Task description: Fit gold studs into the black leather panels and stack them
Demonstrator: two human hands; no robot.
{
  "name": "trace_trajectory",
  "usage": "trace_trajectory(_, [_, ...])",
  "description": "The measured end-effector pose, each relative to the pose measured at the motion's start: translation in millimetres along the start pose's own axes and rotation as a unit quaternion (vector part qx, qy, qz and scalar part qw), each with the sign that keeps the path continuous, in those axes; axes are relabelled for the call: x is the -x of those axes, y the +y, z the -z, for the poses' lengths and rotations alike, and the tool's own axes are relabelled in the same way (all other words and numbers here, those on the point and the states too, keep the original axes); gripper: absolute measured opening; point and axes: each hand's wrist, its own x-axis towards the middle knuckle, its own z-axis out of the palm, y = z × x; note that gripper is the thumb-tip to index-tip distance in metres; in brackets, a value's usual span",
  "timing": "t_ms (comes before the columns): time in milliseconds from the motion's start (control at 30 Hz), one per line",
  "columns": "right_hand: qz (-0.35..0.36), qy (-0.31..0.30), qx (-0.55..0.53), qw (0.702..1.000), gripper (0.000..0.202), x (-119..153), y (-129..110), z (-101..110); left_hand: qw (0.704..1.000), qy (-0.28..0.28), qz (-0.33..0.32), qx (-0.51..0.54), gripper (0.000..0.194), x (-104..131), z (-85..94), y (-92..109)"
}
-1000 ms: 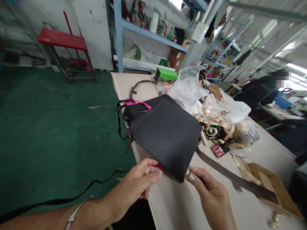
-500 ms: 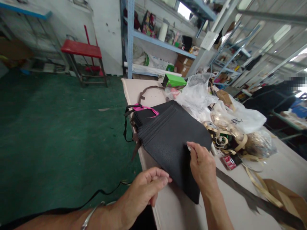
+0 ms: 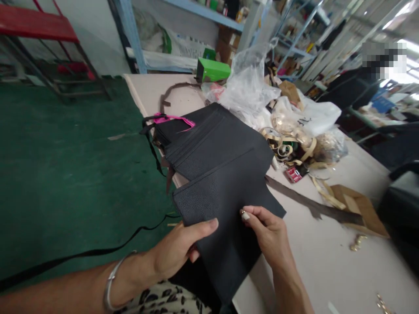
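My left hand (image 3: 178, 246) is closed on the near edge of a black leather piece (image 3: 212, 196), its thumb flat on top and its fingers underneath. The piece is raised and tilted over the table's near corner. Above its surface, my right hand (image 3: 268, 233) pinches a tiny shiny metal piece (image 3: 242, 212) between thumb and forefinger; its exact kind is too small to make out. Behind lies a fanned stack of similar black leather pieces (image 3: 225, 135). A pink strip (image 3: 175, 119) and black straps lie at the stack's left end.
On the table (image 3: 327, 261) are clear plastic bags (image 3: 247, 83), a green box (image 3: 212, 69), beige tape coils (image 3: 284, 150), a red-and-black packet (image 3: 294, 173), a brown paper piece (image 3: 356, 207) and small gold metal parts (image 3: 358, 242). A red stool (image 3: 39, 24) and blue shelving (image 3: 137, 43) stand beyond.
My left hand has gone from beside the stack to gripping one leather piece, which has come off the top toward me. The pinched right hand stays over it. The view has shifted.
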Motion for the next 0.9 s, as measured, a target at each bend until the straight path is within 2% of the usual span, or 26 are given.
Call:
trace_trajectory(100, [-0.045,-0.038,-0.083,0.995,0.027,11,-1,-1,1.0,-0.018,0.023,0.007,0.035,0,-5.1,-8])
trace_trajectory(200, [-0.065,-0.053,-0.105,0.991,0.027,23,-1,-3,0.999,-0.029,0.031,0.003,0.035,1,-10.5,-14])
trace_trajectory(367, [-0.032,-0.052,-0.005,0.998,0.019,37,2,-5,0.999,-0.032,0.024,-0.022,0.041,-1,-11.3,-23])
trace_trajectory(567, [-0.012,-0.061,0.075,0.995,0.014,42,-5,-4,0.996,-0.045,0.023,-0.071,0.047,-2,-5.5,-29])
trace_trajectory(667, [-0.012,-0.056,0.074,0.996,0.012,46,-5,-5,0.991,-0.049,0.026,-0.118,0.052,1,-4.0,-29])
trace_trajectory(733, [-0.013,-0.04,0.035,0.998,0.009,51,-3,-5,0.98,-0.056,0.032,-0.189,0.058,4,-3.2,-30])
trace_trajectory(800, [-0.007,-0.025,-0.004,1.0,0.007,55,-1,-4,0.956,-0.054,0.002,-0.288,0.058,7,-1.9,-32])
trace_trajectory(833, [-0.004,-0.018,-0.017,1.0,0.009,56,-2,-2,0.94,-0.048,-0.037,-0.335,0.053,7,-1.4,-32])
trace_trajectory(900, [0.001,0.002,-0.024,1.0,0.014,57,-6,9,0.908,-0.039,-0.153,-0.388,0.031,4,-2.7,-30])
